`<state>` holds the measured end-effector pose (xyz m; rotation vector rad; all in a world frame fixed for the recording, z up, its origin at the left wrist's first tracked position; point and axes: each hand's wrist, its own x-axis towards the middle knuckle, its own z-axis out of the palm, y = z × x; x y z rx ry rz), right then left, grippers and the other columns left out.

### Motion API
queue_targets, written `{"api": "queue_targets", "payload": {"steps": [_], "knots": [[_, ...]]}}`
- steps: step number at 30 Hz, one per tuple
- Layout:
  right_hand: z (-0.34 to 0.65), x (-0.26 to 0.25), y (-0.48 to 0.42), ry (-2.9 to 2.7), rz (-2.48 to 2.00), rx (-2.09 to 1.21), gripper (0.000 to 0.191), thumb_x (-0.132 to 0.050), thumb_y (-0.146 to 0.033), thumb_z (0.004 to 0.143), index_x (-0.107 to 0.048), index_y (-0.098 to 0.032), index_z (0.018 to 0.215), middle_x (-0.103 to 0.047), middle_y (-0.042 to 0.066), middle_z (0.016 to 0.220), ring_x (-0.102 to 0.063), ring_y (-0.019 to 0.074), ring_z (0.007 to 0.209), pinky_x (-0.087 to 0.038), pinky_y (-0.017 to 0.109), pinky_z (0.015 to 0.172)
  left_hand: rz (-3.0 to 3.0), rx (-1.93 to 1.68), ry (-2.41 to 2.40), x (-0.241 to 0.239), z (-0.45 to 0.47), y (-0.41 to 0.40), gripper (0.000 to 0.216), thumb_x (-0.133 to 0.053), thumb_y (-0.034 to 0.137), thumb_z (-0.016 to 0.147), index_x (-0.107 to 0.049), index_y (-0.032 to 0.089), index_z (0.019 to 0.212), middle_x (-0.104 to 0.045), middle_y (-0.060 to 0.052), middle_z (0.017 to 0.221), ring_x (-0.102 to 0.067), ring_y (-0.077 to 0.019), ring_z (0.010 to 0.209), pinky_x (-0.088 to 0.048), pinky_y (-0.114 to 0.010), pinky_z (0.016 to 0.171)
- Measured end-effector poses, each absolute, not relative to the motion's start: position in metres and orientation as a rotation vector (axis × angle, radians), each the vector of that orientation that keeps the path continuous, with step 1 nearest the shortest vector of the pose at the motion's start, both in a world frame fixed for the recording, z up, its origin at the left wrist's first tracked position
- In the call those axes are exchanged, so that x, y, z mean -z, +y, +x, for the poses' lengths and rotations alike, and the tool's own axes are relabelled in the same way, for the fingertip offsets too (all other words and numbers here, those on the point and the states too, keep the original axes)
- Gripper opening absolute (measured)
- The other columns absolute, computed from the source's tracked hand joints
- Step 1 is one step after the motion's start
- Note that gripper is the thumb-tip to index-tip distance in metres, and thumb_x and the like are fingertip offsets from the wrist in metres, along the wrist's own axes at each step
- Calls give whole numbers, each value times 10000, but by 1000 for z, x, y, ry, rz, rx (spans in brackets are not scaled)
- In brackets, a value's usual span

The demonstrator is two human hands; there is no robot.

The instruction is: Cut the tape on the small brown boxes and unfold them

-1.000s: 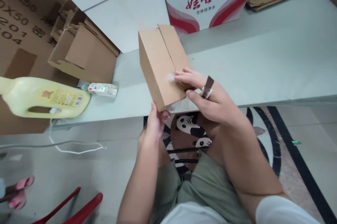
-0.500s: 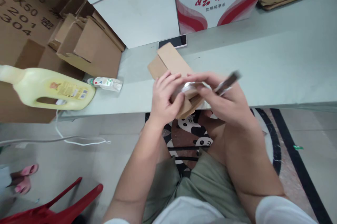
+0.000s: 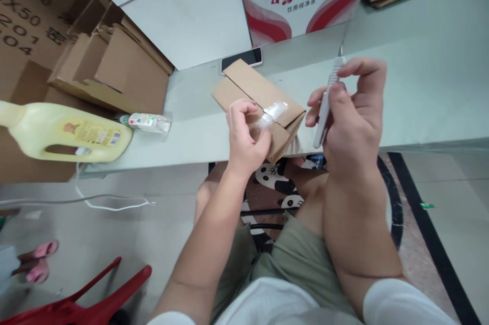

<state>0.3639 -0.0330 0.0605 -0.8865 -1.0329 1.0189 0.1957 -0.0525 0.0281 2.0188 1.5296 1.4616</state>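
Observation:
A small brown cardboard box (image 3: 254, 83) lies at the table's front edge, with a shiny strip of clear tape (image 3: 274, 113) across its seam. My left hand (image 3: 246, 134) is on the box's near side, fingers curled and thumb pressed by the tape. Raised to the right of the box, apart from it, my right hand (image 3: 353, 111) grips a light grey utility knife (image 3: 328, 103). Its thin blade (image 3: 343, 45) points away from me.
Behind the box lie a phone (image 3: 242, 59) and a white-and-red carton (image 3: 301, 4). To the left are a yellow jug (image 3: 76, 131), a small clear bottle (image 3: 147, 122) and open cardboard boxes (image 3: 126, 65). A red chair (image 3: 95, 299) stands at lower left.
My right hand has lifted off the box and moved right, turning the knife so its blade points away from me. My left hand has stayed on the box, uncovering the tape.

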Motion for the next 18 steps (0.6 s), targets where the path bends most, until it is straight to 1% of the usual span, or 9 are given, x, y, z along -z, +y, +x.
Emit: {"api": "queue_targets", "payload": {"steps": [3, 5, 7, 9, 10, 12, 15, 16, 18], "knots": [[369, -65, -35, -1025, -767, -1176, 217, -479, -401, 926, -571, -305, 1097, -729, -5, 843, -718, 160, 683, -588, 312, 647, 2046, -1411, 1512, -29, 199, -52, 293, -597, 416, 920, -480, 250, 1131, -578, -105, 1187, -569, -256, 1180, -449, -443, 1032], [374, -64, -34, -1092, -763, -1199, 337, -422, -465, 929, -591, -300, 1170, -758, 26, 981, -763, 191, 832, -610, 344, 716, 2108, -1355, 1561, -28, 200, -53, 312, -564, 479, 939, -520, 244, 1139, -613, -115, 1207, -578, -273, 1201, -421, -469, 1064], [378, -61, -32, -1189, -833, -1124, 399, -422, -540, 935, -593, -326, 1225, -751, 36, 1125, -765, 214, 976, -615, 351, 764, 2188, -1320, 1628, -26, 200, -54, 322, -519, 493, 952, -551, 241, 1151, -642, -123, 1233, -584, -288, 1217, -384, -494, 1096], [378, -58, -32, -1215, -891, -1057, 397, -472, -574, 932, -603, -345, 1229, -746, 31, 1168, -760, 217, 1020, -619, 341, 776, 2254, -1314, 1671, -24, 201, -54, 329, -465, 479, 964, -569, 239, 1164, -663, -127, 1248, -592, -291, 1214, -361, -501, 1109], [376, -57, -32, -1189, -896, -1052, 365, -513, -559, 926, -615, -342, 1201, -756, 28, 1137, -767, 212, 983, -621, 334, 759, 2278, -1319, 1676, -24, 202, -54, 330, -441, 466, 970, -577, 236, 1163, -671, -128, 1246, -598, -290, 1205, -357, -498, 1108], [369, -56, -32, -1110, -883, -1052, 271, -583, -505, 919, -643, -324, 1111, -776, 14, 1000, -768, 184, 814, -616, 314, 683, 2294, -1326, 1674, -22, 205, -53, 326, -410, 448, 978, -586, 234, 1149, -684, -126, 1235, -607, -283, 1188, -355, -488, 1102], [360, -55, -34, -1057, -854, -983, 183, -681, -454, 896, -691, -294, 985, -727, -22, 723, -648, 135, 520, -540, 282, 513, 2250, -1313, 1692, -21, 209, -52, 341, -417, 462, 979, -567, 236, 1186, -682, -122, 1245, -603, -282, 1192, -332, -484, 1122], [358, -55, -34, -1064, -849, -926, 178, -707, -455, 884, -711, -288, 947, -691, -33, 656, -606, 126, 479, -511, 279, 485, 2218, -1312, 1700, -20, 211, -51, 365, -429, 471, 977, -544, 235, 1231, -674, -125, 1262, -596, -284, 1206, -315, -486, 1138], [357, -54, -34, -1093, -870, -810, 179, -736, -458, 863, -738, -279, 872, -651, -38, 612, -601, 129, 503, -508, 288, 510, 2145, -1328, 1698, -19, 214, -51, 441, -457, 486, 971, -474, 231, 1331, -651, -137, 1310, -573, -289, 1250, -280, -490, 1172]]}}
